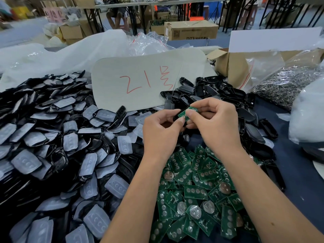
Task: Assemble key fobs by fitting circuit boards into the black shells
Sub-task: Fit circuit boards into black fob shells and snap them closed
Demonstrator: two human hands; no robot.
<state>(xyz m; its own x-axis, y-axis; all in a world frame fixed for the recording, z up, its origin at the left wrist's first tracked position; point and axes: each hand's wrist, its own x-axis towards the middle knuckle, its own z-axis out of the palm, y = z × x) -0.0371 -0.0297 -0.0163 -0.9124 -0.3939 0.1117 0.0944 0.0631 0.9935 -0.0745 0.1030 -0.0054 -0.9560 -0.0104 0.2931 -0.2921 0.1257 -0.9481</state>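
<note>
Above the counter (296, 172), the left hand (160, 130) curls its grip around a black shell (177, 115), mostly hidden behind the fingers. The right hand (216, 123) pinches a green circuit board (188, 111) between thumb and forefinger, holding it against the shell's open face (whether it is seated, I cannot tell). Below the wrists lies a heap of circuit boards (198, 195). A pile of shells with clear button pads (57, 151) spreads to the left, bare shells (217, 92) behind.
</note>
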